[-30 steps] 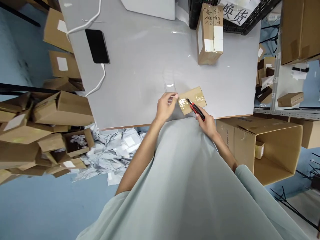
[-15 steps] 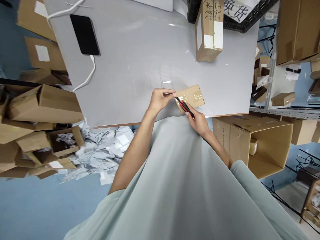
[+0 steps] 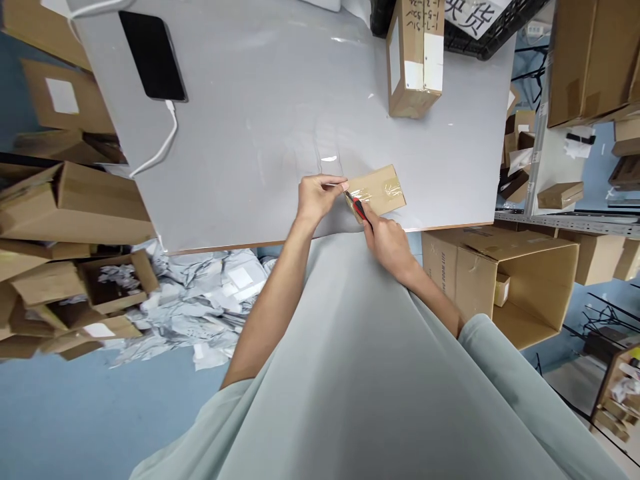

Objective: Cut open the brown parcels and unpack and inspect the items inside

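Note:
A small flat cardboard box (image 3: 379,189) wrapped in clear tape lies near the front edge of the grey table (image 3: 280,127). My left hand (image 3: 317,198) is closed, pinching the box's left end. A red and black utility knife (image 3: 357,205) is gripped in my right hand (image 3: 387,241), its tip at the box's left end, close to my left fingers.
A taller cardboard box (image 3: 415,60) with labels stands at the back right. A black phone (image 3: 153,57) on a white cable lies at the back left. An open carton (image 3: 520,280) sits on the floor at right. Piles of boxes and grey mailer bags (image 3: 210,300) lie left.
My right hand has slid the knife leftward along the box, from its middle to its left end. The left hand keeps its pinch on the box.

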Tool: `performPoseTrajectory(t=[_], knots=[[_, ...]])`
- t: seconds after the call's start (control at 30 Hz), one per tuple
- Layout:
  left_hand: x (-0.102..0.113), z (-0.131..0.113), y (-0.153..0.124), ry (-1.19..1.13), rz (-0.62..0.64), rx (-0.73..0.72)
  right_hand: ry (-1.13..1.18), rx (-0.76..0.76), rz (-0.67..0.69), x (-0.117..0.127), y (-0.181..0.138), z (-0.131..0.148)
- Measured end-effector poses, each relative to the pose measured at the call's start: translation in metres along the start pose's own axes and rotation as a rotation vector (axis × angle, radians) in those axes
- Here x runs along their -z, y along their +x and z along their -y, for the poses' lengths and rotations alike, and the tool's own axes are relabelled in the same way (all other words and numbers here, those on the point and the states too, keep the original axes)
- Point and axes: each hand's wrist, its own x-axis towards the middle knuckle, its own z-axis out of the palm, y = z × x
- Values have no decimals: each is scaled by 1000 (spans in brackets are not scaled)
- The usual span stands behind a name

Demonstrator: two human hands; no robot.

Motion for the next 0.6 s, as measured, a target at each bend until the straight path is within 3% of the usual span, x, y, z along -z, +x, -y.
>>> performPoseTrajectory(t=[0.17, 0.37, 0.6], knots=[[-5, 2, -6, 1, -32, -25, -56, -32, 77, 6, -11, 6], [-3, 3, -6, 20, -55, -43, -74, -23, 168, -8, -23, -2], [-1, 6, -1, 91, -28, -73, -24, -23, 100, 1, -47, -24]])
